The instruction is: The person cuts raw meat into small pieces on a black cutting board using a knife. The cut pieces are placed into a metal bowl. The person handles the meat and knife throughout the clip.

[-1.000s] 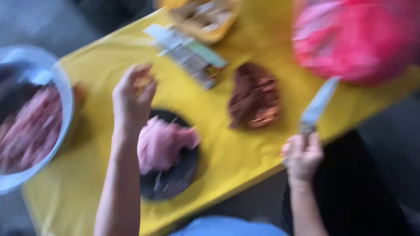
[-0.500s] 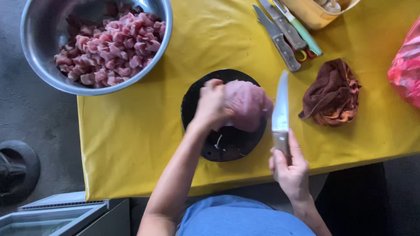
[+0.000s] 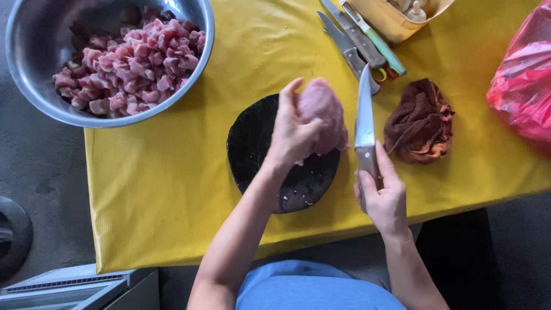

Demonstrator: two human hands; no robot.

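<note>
Yellow-covered table (image 3: 172, 172) with steel bowl (image 3: 34, 86), black board (image 3: 252, 143), brown cloth (image 3: 419, 120), spare knives (image 3: 350, 40), red bag (image 3: 522, 86).

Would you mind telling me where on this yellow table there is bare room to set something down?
The widest bare patch of the yellow table lies between the steel bowl and the black board, down to the near edge. A smaller one sits below the brown cloth. It is crowded around the spare knives, the tan container and the red bag.
</note>
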